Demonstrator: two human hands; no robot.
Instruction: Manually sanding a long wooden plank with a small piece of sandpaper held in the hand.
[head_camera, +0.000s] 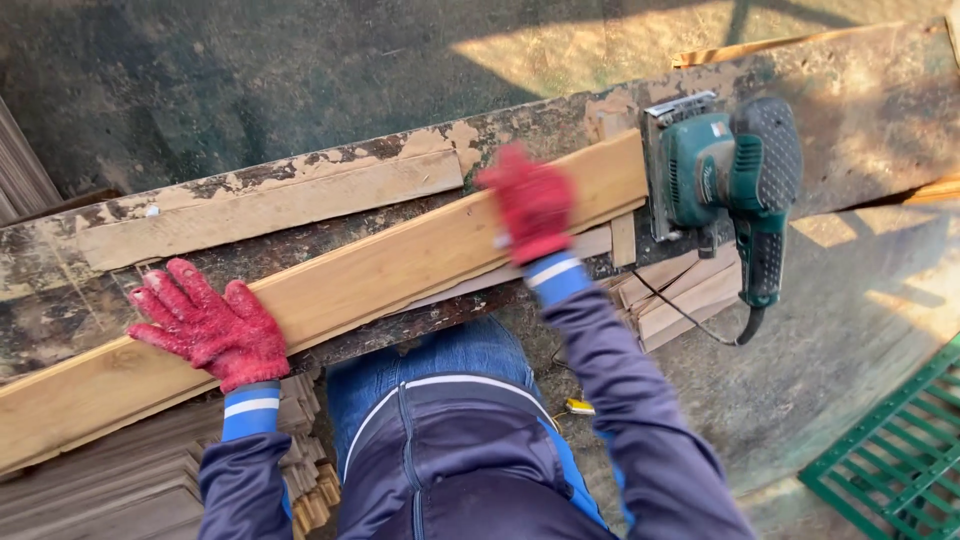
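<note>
Plank: a long pale wooden plank (340, 285) is laid slantwise across a worn, paint-flaked workbench (860, 110).
Left hand: the red-gloved left hand (212, 328) is pressed flat on the plank, fingers spread apart.
Right hand: the red-gloved right hand (532, 203) is curled over the plank's far edge, fingers together.
Sander: a green electric sander (728, 170) is seen resting at the plank's right end.
Below: stacked boards (130, 480) are seen under the bench.
</note>
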